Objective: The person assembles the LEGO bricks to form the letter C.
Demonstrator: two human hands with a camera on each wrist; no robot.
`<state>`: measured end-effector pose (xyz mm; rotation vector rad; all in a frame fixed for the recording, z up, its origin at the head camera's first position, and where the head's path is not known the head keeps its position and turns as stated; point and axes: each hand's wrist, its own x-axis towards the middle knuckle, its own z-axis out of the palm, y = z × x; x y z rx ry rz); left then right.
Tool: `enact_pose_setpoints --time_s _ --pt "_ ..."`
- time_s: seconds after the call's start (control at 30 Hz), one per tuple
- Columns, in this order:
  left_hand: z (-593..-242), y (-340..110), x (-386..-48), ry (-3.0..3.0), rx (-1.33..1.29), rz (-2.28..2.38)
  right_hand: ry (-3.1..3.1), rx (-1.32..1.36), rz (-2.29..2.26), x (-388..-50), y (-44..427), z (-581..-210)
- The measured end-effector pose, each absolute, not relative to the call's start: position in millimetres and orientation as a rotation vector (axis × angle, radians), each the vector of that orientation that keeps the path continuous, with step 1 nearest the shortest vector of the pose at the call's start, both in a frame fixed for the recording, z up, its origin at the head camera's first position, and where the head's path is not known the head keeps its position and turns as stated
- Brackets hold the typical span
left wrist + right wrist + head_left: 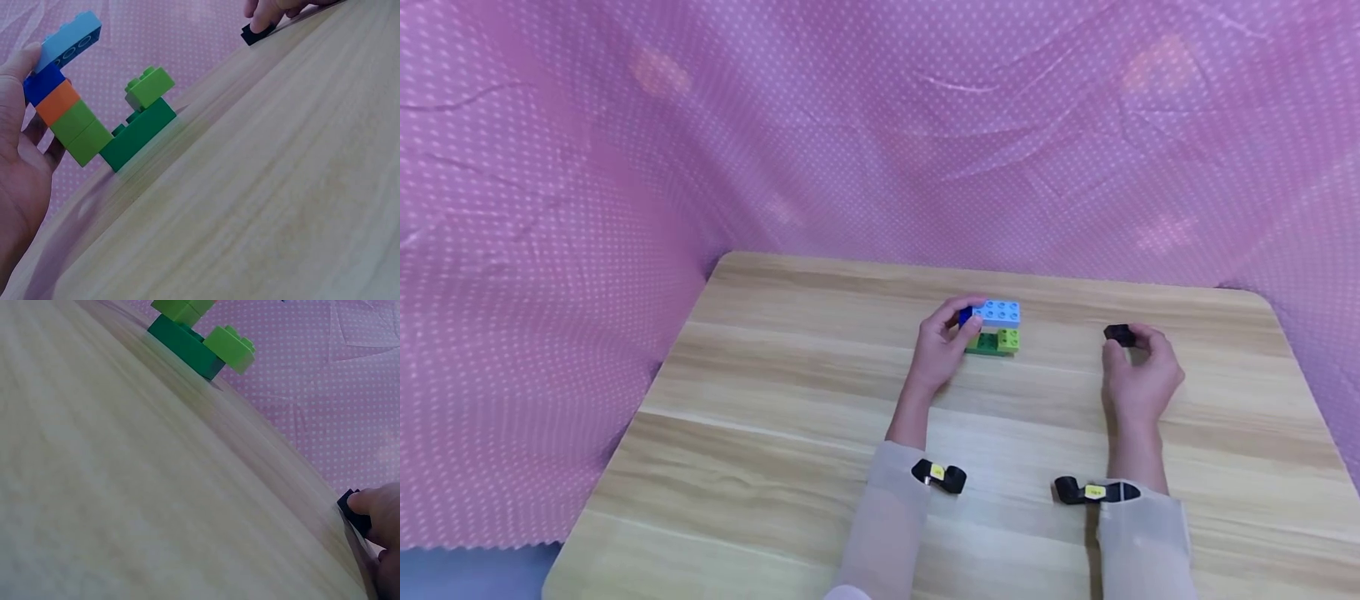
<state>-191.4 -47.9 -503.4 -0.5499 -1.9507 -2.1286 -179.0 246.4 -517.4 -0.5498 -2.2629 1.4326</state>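
My left hand grips the upper left side of a toy-brick structure. In the left wrist view, a dark green brick forms its base on the table. A column of lime bricks, an orange brick and a dark blue brick rises from one end, topped by an overhanging light blue brick. On the base's other end sits a single lime brick, apart from the light blue one. Away to the right, my right hand pinches a black brick low at the tabletop.
The wood-grain table has rounded far corners. Pink dotted cloth hangs behind it and along its sides. Black wrist straps with yellow labels sit over the pale sleeves.
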Motion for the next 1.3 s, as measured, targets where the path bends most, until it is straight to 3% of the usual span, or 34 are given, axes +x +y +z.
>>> enact_pose_setpoints --time_s 0.57,0.93,1.13,1.3 --pt "-504 -46 -195 -1.96 -0.533 -2.126 -2.337 -0.406 1.432 -179 244 -517" --pt "-504 -49 -191 -1.956 -0.528 -2.124 -1.782 0.084 2.343 -175 203 -497" --pt "-504 -50 -193 -1.941 -0.563 -2.113 -2.065 0.383 2.267 -175 178 -494" --pt "-502 -49 -194 -1.938 -0.579 -2.099 -2.176 0.481 2.171 -176 162 -493"
